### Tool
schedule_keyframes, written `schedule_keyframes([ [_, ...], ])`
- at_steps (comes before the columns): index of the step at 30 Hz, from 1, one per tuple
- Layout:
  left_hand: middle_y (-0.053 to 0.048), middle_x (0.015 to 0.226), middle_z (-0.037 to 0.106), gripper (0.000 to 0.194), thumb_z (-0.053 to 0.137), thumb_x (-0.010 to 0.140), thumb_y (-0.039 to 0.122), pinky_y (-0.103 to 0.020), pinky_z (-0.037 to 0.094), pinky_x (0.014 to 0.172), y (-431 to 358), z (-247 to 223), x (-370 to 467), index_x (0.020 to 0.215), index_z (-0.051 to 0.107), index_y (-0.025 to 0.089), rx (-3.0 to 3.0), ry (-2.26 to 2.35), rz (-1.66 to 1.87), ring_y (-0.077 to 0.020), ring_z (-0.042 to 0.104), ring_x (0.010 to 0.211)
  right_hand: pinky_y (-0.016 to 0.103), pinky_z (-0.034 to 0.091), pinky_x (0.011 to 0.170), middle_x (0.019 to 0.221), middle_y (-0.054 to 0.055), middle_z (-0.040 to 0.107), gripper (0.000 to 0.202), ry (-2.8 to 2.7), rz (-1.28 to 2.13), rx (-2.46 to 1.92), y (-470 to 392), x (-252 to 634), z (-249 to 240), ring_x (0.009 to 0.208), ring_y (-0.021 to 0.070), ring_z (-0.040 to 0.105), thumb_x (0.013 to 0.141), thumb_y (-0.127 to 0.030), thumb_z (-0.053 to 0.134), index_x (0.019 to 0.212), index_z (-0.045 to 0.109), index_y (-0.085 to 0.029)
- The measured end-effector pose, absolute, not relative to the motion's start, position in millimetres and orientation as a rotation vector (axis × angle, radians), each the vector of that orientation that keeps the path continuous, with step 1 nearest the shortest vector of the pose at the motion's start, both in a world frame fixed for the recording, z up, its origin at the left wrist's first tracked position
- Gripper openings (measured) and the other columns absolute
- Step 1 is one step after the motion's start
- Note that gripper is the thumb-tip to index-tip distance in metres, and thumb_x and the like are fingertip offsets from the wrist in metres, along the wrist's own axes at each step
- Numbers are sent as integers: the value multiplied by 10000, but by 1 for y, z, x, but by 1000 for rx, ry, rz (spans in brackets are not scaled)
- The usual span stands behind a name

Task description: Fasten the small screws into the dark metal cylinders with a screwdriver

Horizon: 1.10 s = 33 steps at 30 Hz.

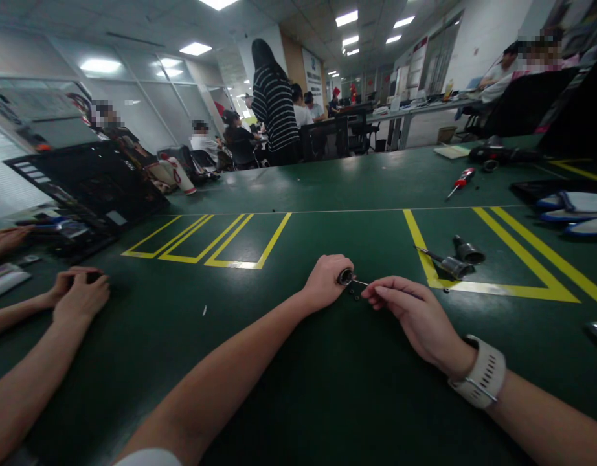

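My left hand (324,282) is wrapped round a dark cylindrical metal part whose round open end (345,277) faces right. A thin metal rod (360,283) is pinched in the fingertips of my right hand (406,309), its tip at the part's open end. Whether the tip goes inside, I cannot tell. Tiny dark rings (354,295) lie on the green table (289,382) just below the two hands. To the right, inside a yellow taped outline, are a metal part with a thin shaft (451,265) and a short metal cylinder (469,250).
A red screwdriver (461,182) and a dark power tool (502,154) lie at the back right. Blue-and-white gloves (577,210) rest at the right edge. A co-worker's hands (82,291) are at the left, near a tilted black panel (92,191). Several people sit or stand beyond.
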<state>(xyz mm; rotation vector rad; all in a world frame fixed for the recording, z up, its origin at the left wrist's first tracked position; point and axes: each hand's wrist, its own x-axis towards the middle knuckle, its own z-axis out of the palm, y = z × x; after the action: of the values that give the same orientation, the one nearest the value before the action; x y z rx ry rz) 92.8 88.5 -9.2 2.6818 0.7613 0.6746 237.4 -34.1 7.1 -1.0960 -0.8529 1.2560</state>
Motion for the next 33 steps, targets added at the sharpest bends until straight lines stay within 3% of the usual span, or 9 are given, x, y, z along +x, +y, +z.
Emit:
schedule_keyframes([
  [8, 14, 684, 514, 174, 578, 752, 266, -232, 374, 606, 91, -7, 93, 657, 475, 163, 2420, 609, 682, -111, 479, 641, 311, 431, 703, 803, 41, 676, 92, -732, 1386, -957, -33, 241, 7, 768, 166, 576, 753, -239, 617, 750, 697, -195],
  [19, 4, 715, 547, 69, 507, 799, 165, -268, 327, 653, 85, -7, 93, 733, 527, 164, 2833, 739, 540, -140, 508, 704, 353, 416, 708, 786, 45, 658, 143, -1067, 1099, -1262, -36, 235, 5, 756, 195, 561, 752, -297, 598, 763, 681, -181],
  [27, 14, 731, 555, 108, 553, 791, 228, -256, 366, 707, 87, -8, 92, 716, 506, 166, 2611, 696, 634, -123, 512, 706, 323, 425, 689, 784, 51, 675, 102, -794, 1288, -1042, -34, 240, 4, 749, 179, 573, 715, -252, 627, 727, 694, -175],
  [33, 19, 683, 514, 169, 579, 763, 274, -241, 369, 650, 89, -5, 92, 679, 481, 164, 2480, 552, 636, -111, 479, 643, 303, 425, 684, 782, 43, 682, 109, -768, 1359, -972, -33, 243, 1, 744, 159, 577, 757, -216, 590, 742, 692, -178],
])
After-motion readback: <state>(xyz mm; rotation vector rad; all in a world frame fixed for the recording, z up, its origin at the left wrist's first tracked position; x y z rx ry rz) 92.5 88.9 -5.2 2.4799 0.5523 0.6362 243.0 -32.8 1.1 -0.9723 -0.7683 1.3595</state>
